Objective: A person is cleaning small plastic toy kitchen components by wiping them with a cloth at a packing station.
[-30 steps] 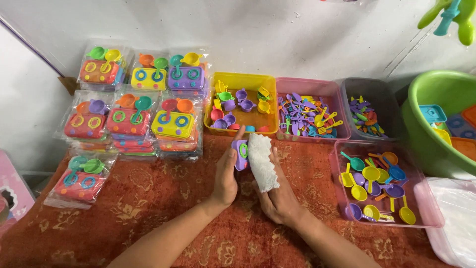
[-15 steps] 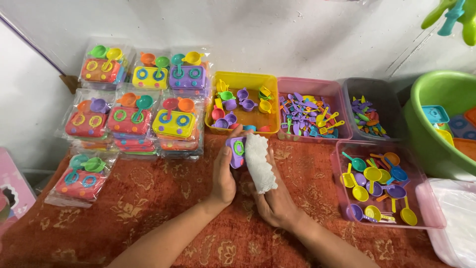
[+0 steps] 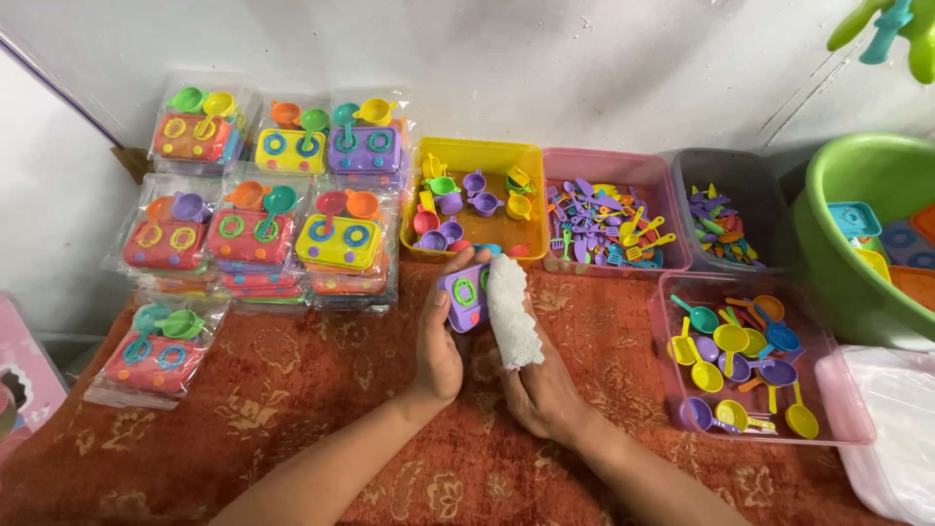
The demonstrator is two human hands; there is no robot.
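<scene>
My left hand (image 3: 440, 341) grips a small purple toy stove (image 3: 464, 295) with green rings, held upright above the red patterned cloth (image 3: 321, 390). My right hand (image 3: 541, 385) has its index finger wrapped in a white bandage (image 3: 509, 312); that finger rests against the stove's right side. Both hands sit just in front of the yellow bin (image 3: 487, 156) of small toy pots and cups.
Stacks of bagged toy stove sets (image 3: 273, 205) fill the left. Behind are a pink bin (image 3: 604, 170) of utensils and a grey bin (image 3: 721, 166). A pink bin (image 3: 672, 292) of toy pans sits right, beside a green tub (image 3: 847, 195) and clear bags (image 3: 896, 438).
Both hands stay in about the same place. The purple stove has tilted slightly in my left hand, and the bandaged finger stays against it.
</scene>
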